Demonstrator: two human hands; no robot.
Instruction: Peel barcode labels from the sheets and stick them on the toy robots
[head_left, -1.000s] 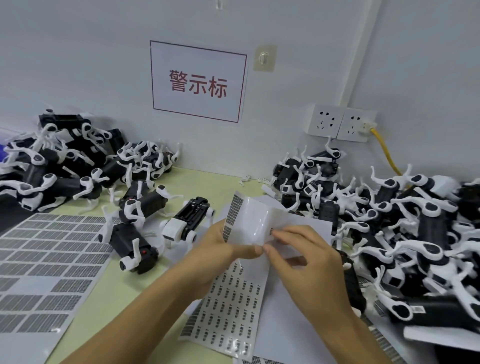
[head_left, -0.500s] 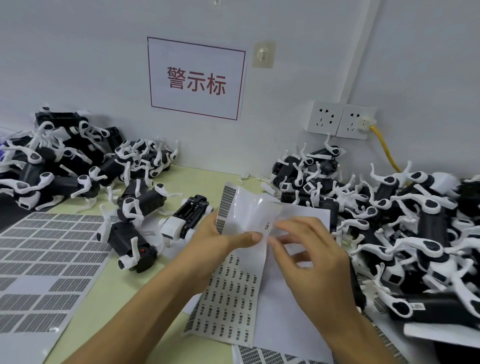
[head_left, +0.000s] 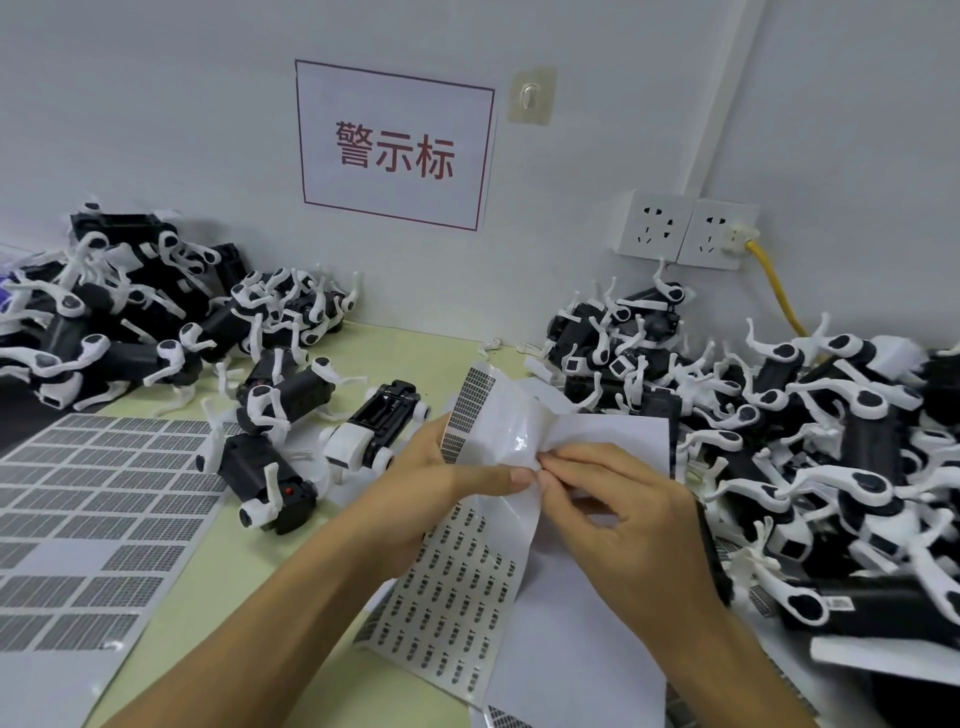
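At sheet centre, right hand (head_left: 618, 514) fingertips now pinching label sheet (head_left: 498, 441).

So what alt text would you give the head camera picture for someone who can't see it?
A person's left hand holds a bent barcode label sheet while the right hand pinches at it near the left thumb. Piles of black-and-white toy robots flank them on a pale green table, under a red-lettered wall sign.
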